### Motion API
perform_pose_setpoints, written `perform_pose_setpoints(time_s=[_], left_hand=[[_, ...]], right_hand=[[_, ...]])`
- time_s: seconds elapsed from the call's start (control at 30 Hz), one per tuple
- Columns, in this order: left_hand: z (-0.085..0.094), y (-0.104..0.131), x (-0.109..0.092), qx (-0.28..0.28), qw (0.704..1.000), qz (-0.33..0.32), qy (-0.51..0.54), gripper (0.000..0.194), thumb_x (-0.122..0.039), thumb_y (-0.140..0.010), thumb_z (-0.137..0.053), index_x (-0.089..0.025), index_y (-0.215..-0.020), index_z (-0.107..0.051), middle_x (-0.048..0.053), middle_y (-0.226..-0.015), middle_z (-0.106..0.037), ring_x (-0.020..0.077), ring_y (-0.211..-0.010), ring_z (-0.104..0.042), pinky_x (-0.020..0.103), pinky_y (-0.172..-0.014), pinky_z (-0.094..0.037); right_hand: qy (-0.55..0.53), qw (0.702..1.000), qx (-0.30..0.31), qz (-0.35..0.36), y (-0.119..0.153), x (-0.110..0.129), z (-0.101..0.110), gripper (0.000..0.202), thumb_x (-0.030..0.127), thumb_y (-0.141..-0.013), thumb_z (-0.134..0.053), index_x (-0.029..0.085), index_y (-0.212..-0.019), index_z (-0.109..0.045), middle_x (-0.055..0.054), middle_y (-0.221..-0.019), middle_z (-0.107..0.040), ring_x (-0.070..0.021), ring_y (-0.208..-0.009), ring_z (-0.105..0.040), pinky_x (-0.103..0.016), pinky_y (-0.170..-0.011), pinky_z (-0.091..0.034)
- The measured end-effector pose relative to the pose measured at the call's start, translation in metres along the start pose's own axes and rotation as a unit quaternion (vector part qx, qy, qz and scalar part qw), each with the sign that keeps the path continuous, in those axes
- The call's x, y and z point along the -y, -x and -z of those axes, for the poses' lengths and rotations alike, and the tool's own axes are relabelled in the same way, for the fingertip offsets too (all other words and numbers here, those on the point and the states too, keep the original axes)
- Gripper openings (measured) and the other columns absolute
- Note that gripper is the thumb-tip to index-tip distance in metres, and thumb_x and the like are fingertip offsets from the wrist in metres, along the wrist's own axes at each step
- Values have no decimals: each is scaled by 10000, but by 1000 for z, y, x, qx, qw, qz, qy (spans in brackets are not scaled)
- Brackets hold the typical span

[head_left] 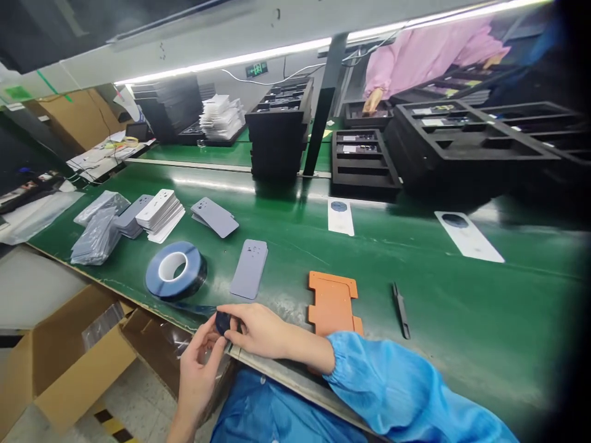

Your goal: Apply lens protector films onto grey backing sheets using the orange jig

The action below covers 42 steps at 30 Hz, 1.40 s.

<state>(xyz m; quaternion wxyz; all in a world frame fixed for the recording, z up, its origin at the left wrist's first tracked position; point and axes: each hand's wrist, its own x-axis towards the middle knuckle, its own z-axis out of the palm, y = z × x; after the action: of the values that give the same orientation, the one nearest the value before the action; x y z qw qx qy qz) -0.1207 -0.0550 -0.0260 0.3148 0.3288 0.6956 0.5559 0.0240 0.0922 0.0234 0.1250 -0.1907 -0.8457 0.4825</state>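
At the table's front edge, my left hand (pixel 203 363) and my right hand (pixel 258 329) meet, closed at the fingertips on a dark round film piece (pixel 222 322). A strip of blue film (pixel 196 307) runs from my fingers back to a blue film roll (pixel 168 284) with a white core, lying flat on the left. Just beyond my hands lies a grey-lilac phone back panel (pixel 249 267) with camera holes. An orange fixture plate (pixel 333 301) rests to the right of it, partly hidden by my right sleeve. Farther right are black tweezers (pixel 401 312).
Stacked panels (pixel 161 212) and bagged panels (pixel 96 237) stand back left. White cards with dark discs (pixel 340 226) (pixel 480 243) lie at right. Black trays (pixel 281 141) line the back, where a pink-sleeved person (pixel 415 58) works. An open cardboard box (pixel 60 351) sits below left.
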Motion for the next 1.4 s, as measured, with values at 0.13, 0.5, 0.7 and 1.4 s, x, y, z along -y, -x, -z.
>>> perform_pose_setpoints(time_s=[0.13,0.5,0.7,1.4], left_hand=[[2,0,2,17,1000,-6,-9,545,-461,-852,-774,-189,-1316,-686,114,-1144,-748,249,-1026,-703,340,-922,-573],[-9,4,-10,-11,992,-83,-98,440,-479,-865,-740,-208,-1208,-690,83,-1101,-704,232,-979,-667,303,-852,-547],[-37,15,-31,-179,945,-258,-88,190,-358,-894,-685,-267,-1058,-658,32,-982,-624,230,-881,-605,383,-853,-507],[-213,-83,-53,333,942,29,-19,185,-273,-725,-682,-197,-811,-536,-42,-700,-537,110,-641,-529,223,-606,-446]], right_hand=[[2,1000,-13,-7,1,-3,3,429,239,-881,-657,215,-1309,-645,-8,-902,-761,-147,-693,-661,-251,-678,-474],[-193,970,-117,-95,9,-18,7,88,257,-776,-757,194,-776,-696,13,-701,-731,-150,-672,-706,-229,-637,-517],[-221,954,-162,-123,40,-27,39,227,144,-719,-736,194,-932,-675,20,-775,-732,-139,-684,-684,-238,-641,-523],[-39,906,-328,-266,161,-106,115,312,317,-748,-769,225,-1016,-640,-10,-931,-656,-180,-835,-600,-338,-749,-500]])
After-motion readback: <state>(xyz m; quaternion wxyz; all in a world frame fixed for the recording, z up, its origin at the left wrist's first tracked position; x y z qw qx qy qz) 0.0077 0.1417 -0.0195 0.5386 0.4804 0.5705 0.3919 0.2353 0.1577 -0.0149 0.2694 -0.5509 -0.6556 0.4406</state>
